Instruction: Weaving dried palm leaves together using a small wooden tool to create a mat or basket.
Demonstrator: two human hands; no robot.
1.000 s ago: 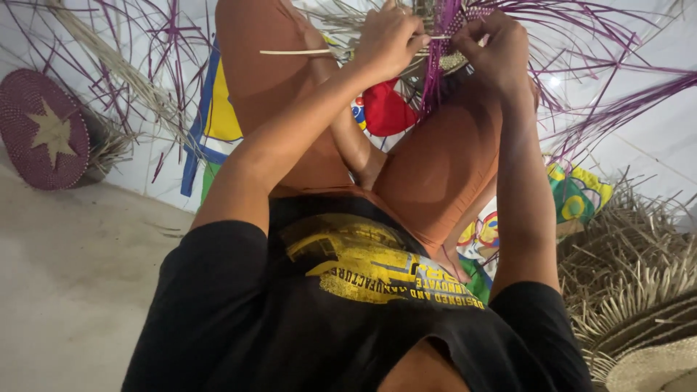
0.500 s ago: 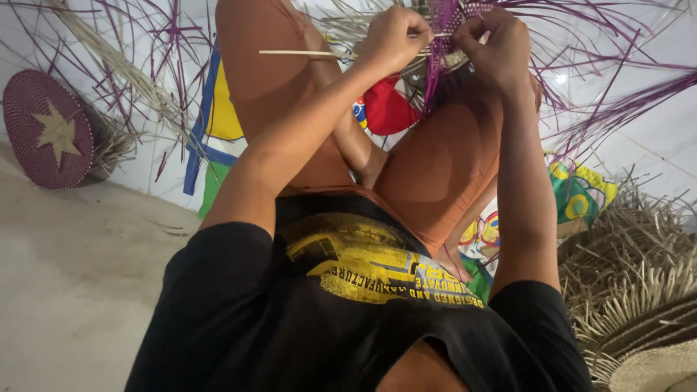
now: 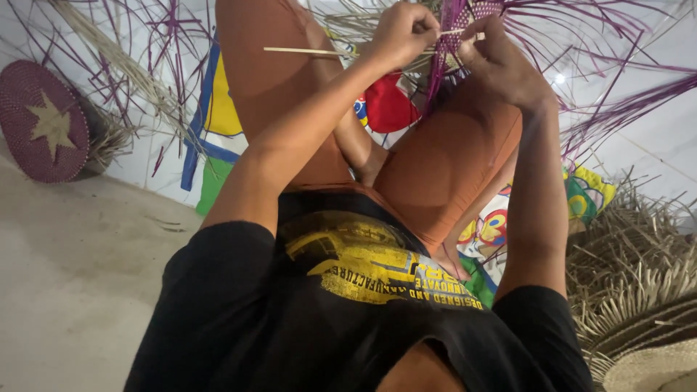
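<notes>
Above bent knees, left hand (image 3: 406, 33) fisted round pale strip (image 3: 312, 51).

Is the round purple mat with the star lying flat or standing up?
Standing up, tilted. The round purple woven mat with a tan star shows its whole face and leans back against the pale wall, its lower edge on the floor.

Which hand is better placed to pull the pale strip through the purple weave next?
Probably the left hand: it pinches the pale strip, while the right hand steadies the purple weave.
</notes>
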